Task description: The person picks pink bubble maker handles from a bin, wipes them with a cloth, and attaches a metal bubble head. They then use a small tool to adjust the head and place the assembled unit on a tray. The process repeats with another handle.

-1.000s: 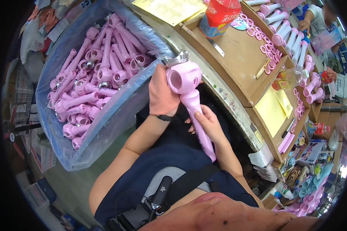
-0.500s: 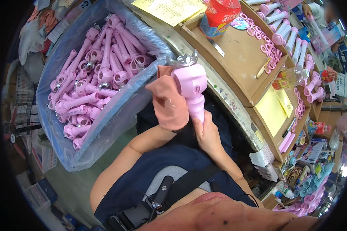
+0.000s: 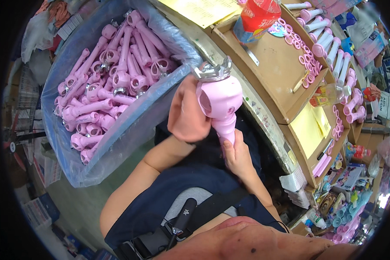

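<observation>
A pink toy wand (image 3: 225, 97) with a round hollow head and a silver crown (image 3: 216, 71) on top stands nearly upright in front of me. My right hand (image 3: 239, 158) is closed around the lower part of its handle, thumb laid along the front. An orange-pink cloth (image 3: 188, 115) covers my left hand, hiding its fingers; only the forearm (image 3: 169, 154) shows below. The cloth bunches against the left side of the wand's head, by its round opening. How the fingers lie inside the cloth is hidden.
To the left, a large bin lined with blue plastic (image 3: 160, 93) holds many similar pink wands (image 3: 95, 106). Along the right runs a bench with cardboard trays (image 3: 264, 82), pink rings (image 3: 310, 65), a red cup (image 3: 258, 21), yellow paper (image 3: 310, 130), a clear bottle (image 3: 331, 93) and white-pink handles (image 3: 333, 54).
The wand and my right hand have shifted slightly right, and the wand's head has turned a little. The cloth-covered left hand has moved along with it, staying at the head's left side.
</observation>
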`<state>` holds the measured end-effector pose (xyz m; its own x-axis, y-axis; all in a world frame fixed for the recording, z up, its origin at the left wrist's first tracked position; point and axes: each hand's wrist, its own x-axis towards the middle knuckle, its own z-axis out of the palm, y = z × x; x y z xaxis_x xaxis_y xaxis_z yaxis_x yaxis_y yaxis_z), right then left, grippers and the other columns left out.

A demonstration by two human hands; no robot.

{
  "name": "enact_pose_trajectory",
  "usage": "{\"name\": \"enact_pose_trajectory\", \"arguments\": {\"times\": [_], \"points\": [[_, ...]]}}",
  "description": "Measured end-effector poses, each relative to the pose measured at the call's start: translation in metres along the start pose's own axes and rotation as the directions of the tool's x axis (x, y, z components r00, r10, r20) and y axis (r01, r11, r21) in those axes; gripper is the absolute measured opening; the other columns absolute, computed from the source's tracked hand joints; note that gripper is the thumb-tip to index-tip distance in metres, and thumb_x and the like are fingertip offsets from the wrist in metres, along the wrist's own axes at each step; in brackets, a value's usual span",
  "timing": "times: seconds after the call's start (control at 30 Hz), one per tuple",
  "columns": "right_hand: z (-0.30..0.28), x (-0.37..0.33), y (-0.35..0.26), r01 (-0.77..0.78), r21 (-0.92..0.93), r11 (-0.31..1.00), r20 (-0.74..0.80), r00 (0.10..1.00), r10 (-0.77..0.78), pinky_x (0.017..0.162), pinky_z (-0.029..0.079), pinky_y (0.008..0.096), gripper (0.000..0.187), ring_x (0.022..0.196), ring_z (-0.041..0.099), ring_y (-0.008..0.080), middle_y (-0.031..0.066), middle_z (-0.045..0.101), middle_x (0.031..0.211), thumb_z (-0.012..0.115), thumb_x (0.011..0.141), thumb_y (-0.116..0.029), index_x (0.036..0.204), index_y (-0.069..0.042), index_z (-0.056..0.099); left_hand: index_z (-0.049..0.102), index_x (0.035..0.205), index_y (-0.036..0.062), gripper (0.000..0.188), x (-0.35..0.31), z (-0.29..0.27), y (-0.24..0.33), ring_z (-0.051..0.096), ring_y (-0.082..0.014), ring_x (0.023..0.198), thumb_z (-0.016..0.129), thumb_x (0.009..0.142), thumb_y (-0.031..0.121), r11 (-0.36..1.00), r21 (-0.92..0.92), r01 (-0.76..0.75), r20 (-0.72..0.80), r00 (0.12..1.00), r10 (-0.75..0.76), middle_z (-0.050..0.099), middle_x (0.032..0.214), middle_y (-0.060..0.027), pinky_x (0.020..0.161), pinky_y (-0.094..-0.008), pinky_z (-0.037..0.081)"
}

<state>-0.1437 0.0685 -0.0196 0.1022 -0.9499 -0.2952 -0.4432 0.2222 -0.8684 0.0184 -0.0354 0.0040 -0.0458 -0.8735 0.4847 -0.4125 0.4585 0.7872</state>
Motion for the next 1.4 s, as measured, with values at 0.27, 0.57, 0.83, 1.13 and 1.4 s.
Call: {"name": "enact_pose_trajectory", "arguments": {"times": [0.27, 0.57, 0.83, 1.13, 1.4], "points": [[-0.008, 0.0, 0.021, 0.049, 0.575, 0.816, 0.28, 0.926, -0.253, 0.062, 0.05, 0.0292, 0.055, 0.066, 0.061, 0.0163, 0.009, 0.06, 0.082, 0.045, 0.099, -0.049, 0.122, 0.0, 0.043, 0.049, 0.133, 0.0002, 0.053, 0.022, -0.015, -0.003, 0.063, -0.0243, 0.105, 0.069, 0.086, 0.012, 0.933, -0.356, 0.045, 0.209, 0.977, 0.032, 0.064, 0.114, -0.0151, 0.094, -0.0292, 0.047], [-0.008, 0.022, 0.044, -0.334, 0.833, 0.441, 0.509, 0.776, -0.372, 0.049, 0.049, 0.0284, 0.077, 0.052, 0.058, 0.0181, 0.0122, 0.059, 0.069, 0.042, 0.091, -0.07, 0.113, 0.003, 0.055, 0.045, 0.135, -0.0022, 0.047, 0.03, 0.008, 0.011, 0.06, -0.0283, 0.111, 0.035, 0.103, 0.031, 0.083, -0.837, 0.54, 0.541, 0.841, -0.019, 0.06, 0.121, -0.0223, 0.1, -0.0413, 0.047], [0.012, 0.023, 0.022, 0.258, -0.034, 0.966, -0.191, 0.947, -0.26, 0.057, 0.051, 0.0278, 0.032, 0.06, 0.064, 0.0167, 0.0081, 0.065, 0.076, 0.056, 0.096, -0.027, 0.113, 0.0, 0.052, 0.051, 0.122, 0.0059, 0.059, 0.006, 0.007, -0.015, 0.062, -0.0359, 0.104, 0.074, 0.067, 0.005, 0.968, 0.026, 0.249, 0.007, 0.968, -0.25, 0.065, 0.107, -0.0171, 0.086, -0.0386, 0.047], [-0.011, 0.032, 0.029, -0.261, 0.694, 0.671, 0.452, 0.883, -0.124, 0.053, 0.05, 0.0281, 0.037, 0.057, 0.058, 0.0141, 0.0071, 0.057, 0.073, 0.061, 0.095, -0.037, 0.107, -0.005, 0.05, 0.049, 0.129, 0.0008, 0.042, 0.018, 0.009, -0.016, 0.06, -0.033, 0.11, 0.056, 0.091, 0.018, 0.621, -0.679, 0.391, 0.291, 0.92, -0.261, 0.062, 0.118, -0.0183, 0.097, -0.0422, 0.046], [-0.007, 0.026, 0.034, -0.413, 0.752, 0.513, 0.582, 0.782, -0.223, 0.046, 0.045, 0.0285, 0.061, 0.051, 0.054, 0.0153, 0.0087, 0.057, 0.066, 0.065, 0.084, -0.059, 0.101, -0.001, 0.055, 0.044, 0.131, -0.0074, 0.063, 0.031, 0.018, -0.028, 0.052, -0.0402, 0.117, 0.021, 0.102, 0.043, -0.605, -0.544, 0.581, 0.668, 0.737, 0.107, 0.058, 0.114, -0.0295, 0.109, -0.0472, 0.033]]}}
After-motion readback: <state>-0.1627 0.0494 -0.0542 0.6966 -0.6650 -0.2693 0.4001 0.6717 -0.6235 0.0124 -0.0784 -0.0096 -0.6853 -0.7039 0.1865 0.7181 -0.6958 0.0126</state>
